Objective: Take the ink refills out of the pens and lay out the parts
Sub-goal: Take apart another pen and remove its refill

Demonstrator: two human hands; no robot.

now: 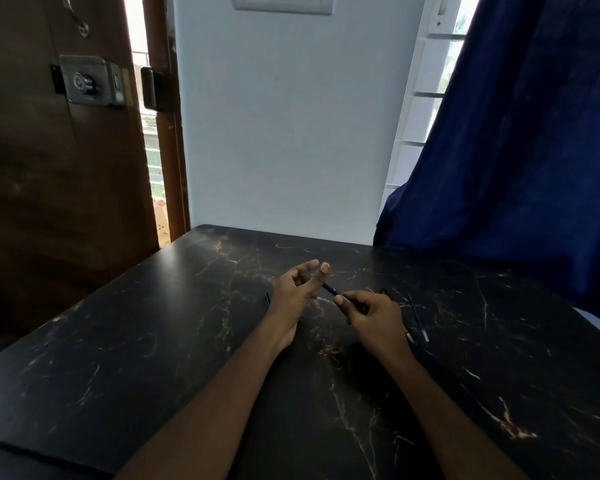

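Observation:
A dark pen (330, 289) with a blue band is held above the middle of the black marble table (153, 358). My right hand (373, 315) grips its near end. My left hand (297, 289) is at its far end, thumb against the tip, the other fingers spread apart. To the right of my right hand a thin ink refill (418, 317) lies on the table, with another slim pen part (410, 337) half hidden beside my wrist. A small dark piece (267, 299) lies just left of my left hand.
A wooden door (59, 150) with a metal lock stands at the left, slightly ajar. A white wall is behind the table. A dark blue curtain (516, 133) hangs over the table's back right corner.

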